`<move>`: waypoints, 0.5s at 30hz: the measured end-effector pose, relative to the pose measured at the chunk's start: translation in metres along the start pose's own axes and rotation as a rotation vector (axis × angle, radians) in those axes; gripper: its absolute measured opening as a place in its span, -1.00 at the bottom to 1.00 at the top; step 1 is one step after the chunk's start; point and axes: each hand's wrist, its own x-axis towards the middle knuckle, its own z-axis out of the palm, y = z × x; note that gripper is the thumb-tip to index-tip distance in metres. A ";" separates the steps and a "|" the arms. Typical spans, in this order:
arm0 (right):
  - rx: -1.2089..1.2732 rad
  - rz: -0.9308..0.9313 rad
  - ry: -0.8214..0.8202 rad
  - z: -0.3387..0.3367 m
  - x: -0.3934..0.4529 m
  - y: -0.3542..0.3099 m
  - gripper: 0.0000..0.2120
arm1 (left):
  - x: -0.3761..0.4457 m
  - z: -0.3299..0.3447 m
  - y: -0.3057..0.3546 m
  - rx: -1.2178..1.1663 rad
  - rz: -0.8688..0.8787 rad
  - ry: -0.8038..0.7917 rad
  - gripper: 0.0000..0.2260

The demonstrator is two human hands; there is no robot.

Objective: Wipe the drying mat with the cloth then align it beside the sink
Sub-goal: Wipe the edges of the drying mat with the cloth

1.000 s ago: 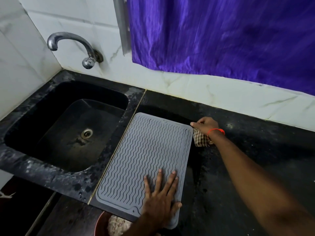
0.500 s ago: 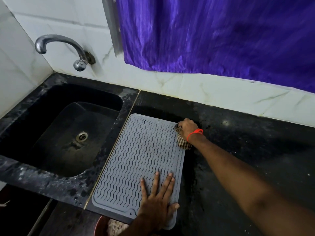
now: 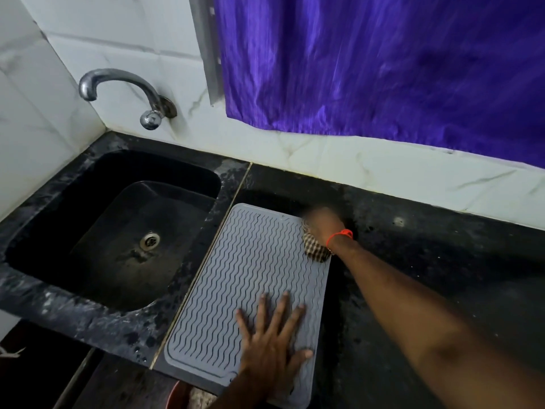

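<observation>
A grey ribbed drying mat (image 3: pixel 250 278) lies on the black counter just right of the black sink (image 3: pixel 118 231), its left edge along the counter seam. My left hand (image 3: pixel 271 346) presses flat with spread fingers on the mat's near right part. My right hand (image 3: pixel 324 225), blurred by motion and with an orange thread at the wrist, grips a bunched checked cloth (image 3: pixel 315 249) on the mat's far right corner. Most of the cloth is hidden under the hand.
A chrome tap (image 3: pixel 124 90) juts from the white tiled wall above the sink. A purple curtain (image 3: pixel 383 63) hangs behind the counter. Black counter (image 3: pixel 442 261) stretches to the right. A reddish round vessel (image 3: pixel 180 394) shows below the counter's front edge.
My right hand with the cloth moved from the counter beside the mat onto the mat's far right corner and is rubbing there. My left hand stays pressed on the mat.
</observation>
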 end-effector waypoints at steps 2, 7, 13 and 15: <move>-0.037 0.003 -0.045 -0.010 0.007 -0.003 -0.71 | 0.004 -0.005 -0.002 0.002 -0.046 -0.050 -0.26; -0.070 -0.073 0.004 -0.001 0.007 -0.017 -0.71 | 0.016 0.007 -0.010 -0.134 -0.008 -0.199 -0.23; -0.111 -0.033 -0.120 -0.011 0.012 -0.027 -0.68 | 0.013 0.005 -0.009 -0.144 -0.007 -0.205 -0.24; -0.088 0.031 -0.219 -0.024 0.020 -0.035 -0.62 | 0.015 0.002 -0.006 -0.136 -0.002 -0.208 -0.26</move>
